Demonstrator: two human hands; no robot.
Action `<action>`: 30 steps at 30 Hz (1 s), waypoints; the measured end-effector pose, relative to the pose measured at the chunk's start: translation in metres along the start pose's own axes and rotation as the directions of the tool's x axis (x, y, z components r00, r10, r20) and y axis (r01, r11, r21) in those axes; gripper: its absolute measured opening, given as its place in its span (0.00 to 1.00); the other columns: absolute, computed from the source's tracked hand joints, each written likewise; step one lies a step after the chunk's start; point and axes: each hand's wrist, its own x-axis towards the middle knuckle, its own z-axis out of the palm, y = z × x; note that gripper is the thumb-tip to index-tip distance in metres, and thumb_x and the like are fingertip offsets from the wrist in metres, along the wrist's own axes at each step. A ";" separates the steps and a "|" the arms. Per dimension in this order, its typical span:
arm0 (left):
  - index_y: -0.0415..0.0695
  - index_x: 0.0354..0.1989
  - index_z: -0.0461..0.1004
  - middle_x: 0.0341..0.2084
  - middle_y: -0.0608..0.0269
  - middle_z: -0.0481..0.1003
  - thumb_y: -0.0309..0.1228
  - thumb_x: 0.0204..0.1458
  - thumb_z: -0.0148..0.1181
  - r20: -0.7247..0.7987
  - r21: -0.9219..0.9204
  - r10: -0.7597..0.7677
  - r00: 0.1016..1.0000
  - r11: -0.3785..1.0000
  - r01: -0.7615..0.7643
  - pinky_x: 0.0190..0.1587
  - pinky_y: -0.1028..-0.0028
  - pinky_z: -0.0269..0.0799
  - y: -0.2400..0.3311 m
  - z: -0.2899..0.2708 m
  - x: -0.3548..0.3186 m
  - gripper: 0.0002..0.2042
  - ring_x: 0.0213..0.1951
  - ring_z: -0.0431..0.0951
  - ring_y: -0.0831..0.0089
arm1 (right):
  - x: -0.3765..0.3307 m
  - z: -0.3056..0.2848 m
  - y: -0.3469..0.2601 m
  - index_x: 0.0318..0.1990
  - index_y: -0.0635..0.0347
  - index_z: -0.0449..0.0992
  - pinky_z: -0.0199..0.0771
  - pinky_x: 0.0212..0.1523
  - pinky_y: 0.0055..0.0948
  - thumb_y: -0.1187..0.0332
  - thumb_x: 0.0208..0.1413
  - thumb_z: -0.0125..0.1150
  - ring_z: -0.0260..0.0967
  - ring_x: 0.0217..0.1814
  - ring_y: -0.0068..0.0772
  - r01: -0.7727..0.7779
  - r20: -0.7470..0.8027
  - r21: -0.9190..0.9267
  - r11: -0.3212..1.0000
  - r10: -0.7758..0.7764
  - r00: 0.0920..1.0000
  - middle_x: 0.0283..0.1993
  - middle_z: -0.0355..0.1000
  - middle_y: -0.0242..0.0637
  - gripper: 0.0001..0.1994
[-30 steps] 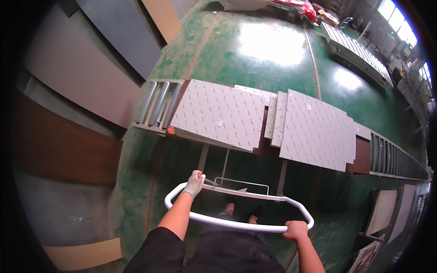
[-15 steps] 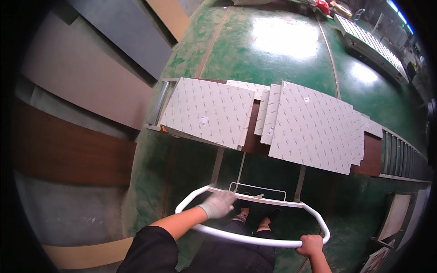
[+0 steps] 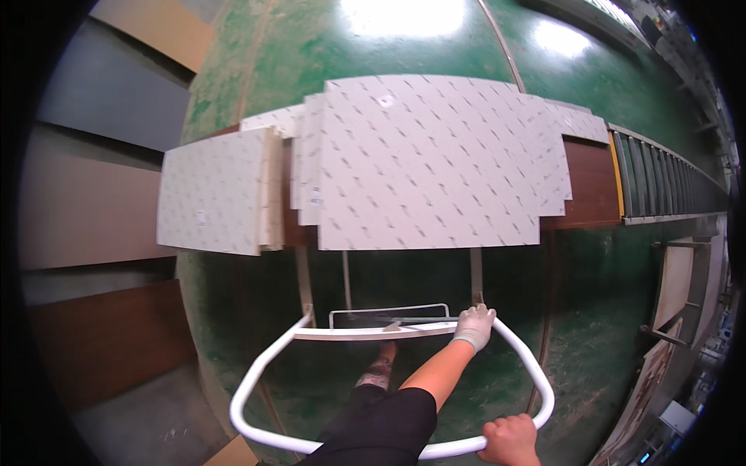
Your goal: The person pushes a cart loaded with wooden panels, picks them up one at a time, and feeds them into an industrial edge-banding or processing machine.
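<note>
Gloved left hand (image 3: 474, 326) wrapped round the white cart handle (image 3: 365, 333) at two o'clock, bare right hand (image 3: 509, 439) clenched on it at five. The stacked panels (image 3: 427, 155) look heavy and stiff (better to grip the rail than the sheet edges).

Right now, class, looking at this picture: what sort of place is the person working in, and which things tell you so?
Probably a factory or panel workshop. A green painted floor, a cart stacked with large white sheets, a roller conveyor, and boards stored along the side suggest it.
</note>
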 end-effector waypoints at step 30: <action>0.38 0.63 0.70 0.53 0.42 0.76 0.40 0.66 0.49 0.324 -0.531 0.346 0.881 0.837 -0.133 0.61 0.58 0.70 0.009 -0.214 -0.243 0.23 0.55 0.77 0.50 | -0.025 -0.003 0.057 0.27 0.51 0.82 0.80 0.34 0.41 0.57 0.43 0.64 0.82 0.32 0.43 -0.037 0.127 0.027 0.999 0.033 0.991 0.27 0.80 0.37 0.10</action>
